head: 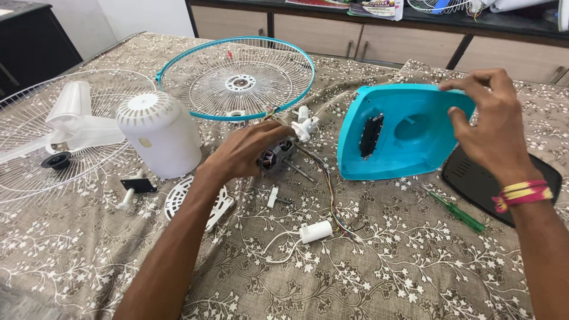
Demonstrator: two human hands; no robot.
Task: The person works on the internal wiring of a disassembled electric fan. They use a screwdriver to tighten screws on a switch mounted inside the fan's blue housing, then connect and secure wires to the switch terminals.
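My left hand (246, 151) grips a small fan motor (276, 158) with a metal shaft, resting on the patterned cloth near the middle. Coloured wires (332, 201) run from the motor to a white cylindrical capacitor (316, 231). My right hand (495, 127) holds the upper right edge of a turquoise plastic fan base cover (403, 133), tilted up with its hollow inside facing me. A black base plate (480, 178) lies partly under my right wrist.
A white motor housing (159, 133) stands at the left beside white fan blades (77, 121) on a wire grille (24, 172). A turquoise-rimmed grille (237, 80) lies behind. A green screwdriver (459, 213), a white vented disc (184, 198) and small parts lie around.
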